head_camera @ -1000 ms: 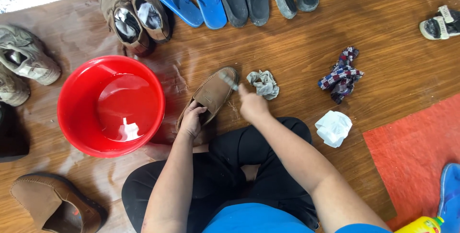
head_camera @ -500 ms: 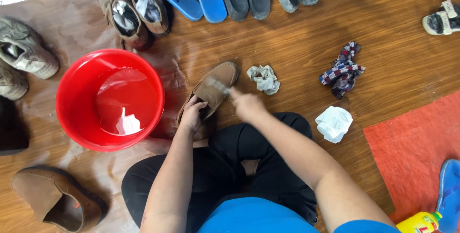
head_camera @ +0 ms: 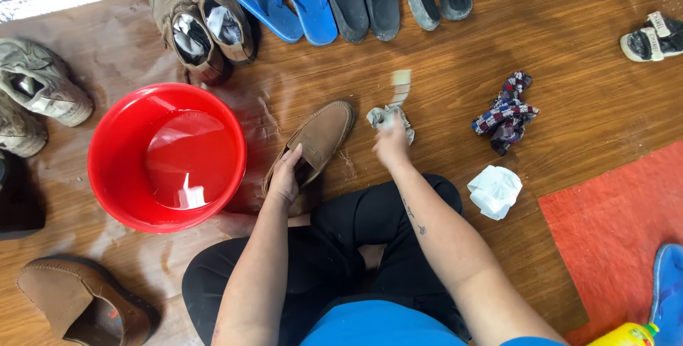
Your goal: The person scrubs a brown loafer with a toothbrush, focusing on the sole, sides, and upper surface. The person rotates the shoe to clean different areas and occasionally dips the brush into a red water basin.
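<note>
Left hand (head_camera: pixel 286 175) grips brown shoe (head_camera: pixel 316 139) on floor (head_camera: pixel 441 61); right hand (head_camera: pixel 391 143), blurred, holds small brush (head_camera: pixel 402 86) over grey rag (head_camera: pixel 388 118).

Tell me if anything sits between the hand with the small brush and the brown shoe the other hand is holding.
Nothing visible does. The right hand holds a blurred small brush just right of the brown shoe, with only bare wooden floor between them. A crumpled grey rag lies under that hand, beside the shoe's toe. The left hand grips the shoe's heel opening.
</note>
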